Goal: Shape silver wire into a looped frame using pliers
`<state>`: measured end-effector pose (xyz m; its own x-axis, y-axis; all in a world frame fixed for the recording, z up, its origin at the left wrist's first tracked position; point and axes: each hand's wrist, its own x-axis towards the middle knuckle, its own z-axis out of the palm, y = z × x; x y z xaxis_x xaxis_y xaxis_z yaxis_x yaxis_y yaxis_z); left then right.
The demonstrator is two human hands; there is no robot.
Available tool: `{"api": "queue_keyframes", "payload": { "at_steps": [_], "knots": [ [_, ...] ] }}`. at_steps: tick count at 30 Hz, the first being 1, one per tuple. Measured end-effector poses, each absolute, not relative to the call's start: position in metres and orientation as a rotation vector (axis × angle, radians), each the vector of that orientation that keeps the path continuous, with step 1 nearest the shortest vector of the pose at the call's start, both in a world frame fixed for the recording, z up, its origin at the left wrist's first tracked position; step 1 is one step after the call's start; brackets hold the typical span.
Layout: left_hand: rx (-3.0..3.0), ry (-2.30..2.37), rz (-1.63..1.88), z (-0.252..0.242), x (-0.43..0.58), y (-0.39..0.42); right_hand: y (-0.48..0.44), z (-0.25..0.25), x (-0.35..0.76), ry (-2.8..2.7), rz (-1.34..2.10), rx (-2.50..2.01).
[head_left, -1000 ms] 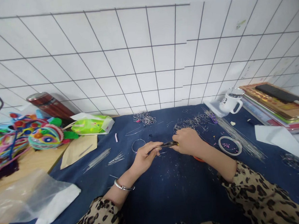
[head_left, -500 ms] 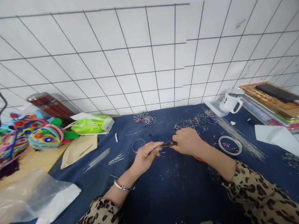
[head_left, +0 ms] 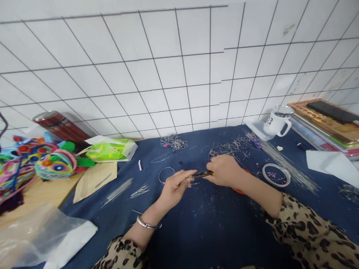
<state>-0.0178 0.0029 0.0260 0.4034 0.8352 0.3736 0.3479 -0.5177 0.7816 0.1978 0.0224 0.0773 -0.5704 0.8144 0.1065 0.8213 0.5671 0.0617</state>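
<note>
My right hand [head_left: 226, 171] is wrapped around a pair of dark-jawed pliers [head_left: 202, 174], whose jaws point left. Their tips meet the fingers of my left hand [head_left: 175, 186], closed in a pinch; what lies between those fingers is too small to make out. Just behind the left hand shows a thin wire ring [head_left: 166, 168] with a speck of pink; I cannot tell if the hand holds it. A tangle of silver wire pieces [head_left: 233, 146] lies beyond the right hand. Under the right wrist, an orange-red thing [head_left: 239, 191] is partly hidden.
Straight wires [head_left: 117, 192] and short wire pieces [head_left: 140, 189] lie left on the blue cloth [head_left: 198, 247]. A round dish [head_left: 276, 175] with pink beads, long wires [head_left: 286, 164], purple-handled scissors [head_left: 255, 141] and a white mug [head_left: 279, 120] are right. A green tissue pack [head_left: 110, 150] stands back left.
Hardly anything differs. My right hand and the pliers have shifted very slightly; both hands keep their closed hold.
</note>
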Motion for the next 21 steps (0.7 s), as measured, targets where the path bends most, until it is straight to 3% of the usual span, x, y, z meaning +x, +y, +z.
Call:
{"api": "queue_keyframes", "payload": {
  "at_steps": [21],
  "knots": [
    [1.407,1.078,1.049,0.023,-0.007,0.0,0.02,0.057,0.19,-2.668,0.181,-1.73]
  ]
}}
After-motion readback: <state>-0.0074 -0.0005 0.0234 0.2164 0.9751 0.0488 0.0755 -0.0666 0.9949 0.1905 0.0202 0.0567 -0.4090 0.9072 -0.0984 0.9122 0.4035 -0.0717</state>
